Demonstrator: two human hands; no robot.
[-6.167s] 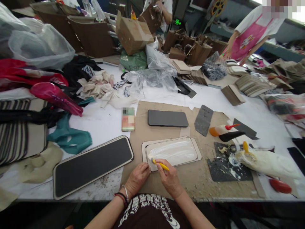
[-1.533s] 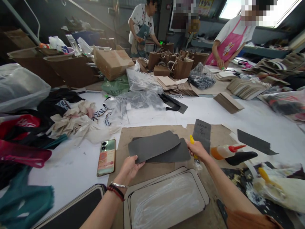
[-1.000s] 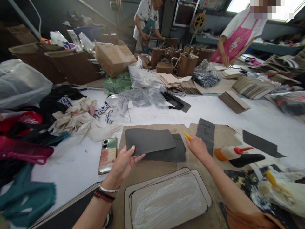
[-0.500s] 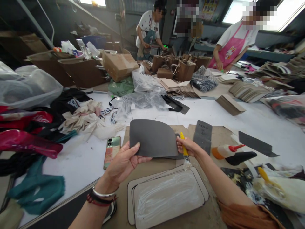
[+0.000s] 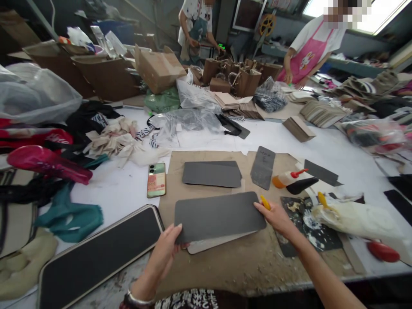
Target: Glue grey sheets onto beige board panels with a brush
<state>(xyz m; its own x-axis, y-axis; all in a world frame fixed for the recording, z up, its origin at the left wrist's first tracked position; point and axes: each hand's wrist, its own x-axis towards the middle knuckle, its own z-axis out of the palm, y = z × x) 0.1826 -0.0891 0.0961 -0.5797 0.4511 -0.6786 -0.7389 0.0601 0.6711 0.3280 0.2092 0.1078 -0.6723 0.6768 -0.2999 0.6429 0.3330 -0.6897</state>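
Observation:
A dark grey panel with rounded corners (image 5: 219,216) spans the space between my hands, low over the cardboard. My left hand (image 5: 165,244) grips its left end, thumb on top. At the right end, my right hand (image 5: 275,219) pinches the corner and also keeps a yellow-handled brush (image 5: 265,202) in its grasp; the bristles are hidden. Under the panel, a light beige board (image 5: 222,243) shows along the lower edge. Whether the two touch all over I cannot tell. Just beyond lie more grey panels (image 5: 210,175), stacked slightly askew.
Left of the cardboard (image 5: 206,279) are a phone (image 5: 156,180) and a long black panel (image 5: 103,257). To the right lie a red-tipped glue bottle (image 5: 286,178), a glue-smeared sheet (image 5: 309,223) and another yellow brush (image 5: 325,201). Two people work across the table.
Both hands have come down and nearer with a grey panel, which now covers most of the white-smeared beige board. Grey panels lie visible behind it. The view has tilted down.

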